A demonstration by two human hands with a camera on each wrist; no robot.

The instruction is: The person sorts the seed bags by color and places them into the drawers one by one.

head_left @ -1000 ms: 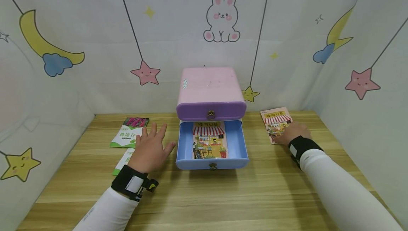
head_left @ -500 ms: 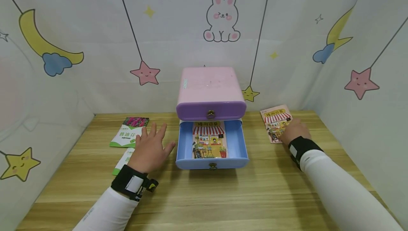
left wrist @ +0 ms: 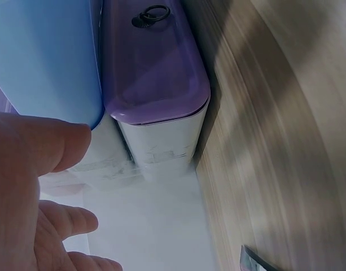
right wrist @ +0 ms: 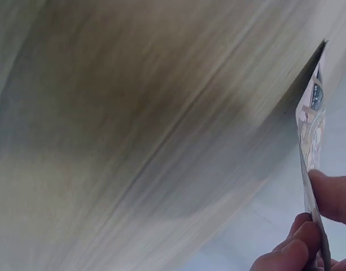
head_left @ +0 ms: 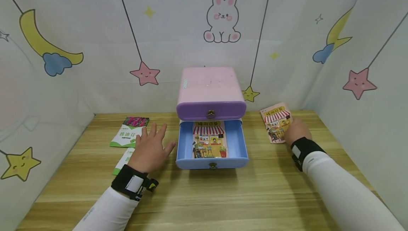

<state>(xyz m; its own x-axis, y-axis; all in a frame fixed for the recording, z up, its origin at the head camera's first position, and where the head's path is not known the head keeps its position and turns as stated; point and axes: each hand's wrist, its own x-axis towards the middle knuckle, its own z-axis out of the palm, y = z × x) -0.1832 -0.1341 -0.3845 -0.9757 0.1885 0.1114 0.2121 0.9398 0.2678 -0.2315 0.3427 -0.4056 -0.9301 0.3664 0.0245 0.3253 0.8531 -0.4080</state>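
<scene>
At the table's right side my right hand (head_left: 298, 132) pinches the edge of a pink seed packet (head_left: 276, 123) printed with a striped shop awning. In the right wrist view, the thumb (right wrist: 333, 195) lies on one face and curled fingers on the other, the packet (right wrist: 312, 130) raised off the wood. My left hand (head_left: 149, 153) is spread, holding nothing, left of the small drawer cabinet (head_left: 210, 84). Its blue drawer (head_left: 236, 142) is pulled out, and a matching seed packet (head_left: 209, 140) lies inside. In the left wrist view, the thumb (left wrist: 65, 141) is close to the blue drawer.
Two green-and-white seed packets lie left of the cabinet; the rear one (head_left: 127, 132) shows pink flowers, while my left hand partly covers the front one (head_left: 124, 160). A purple lower drawer (left wrist: 156, 68) is closed. A printed cloth wall (head_left: 178, 47) stands behind the wooden table (head_left: 216, 202).
My right hand has shifted slightly right and curled at the packet's right edge. The packet has tilted up, and more of its front shows. My left hand has stayed in place.
</scene>
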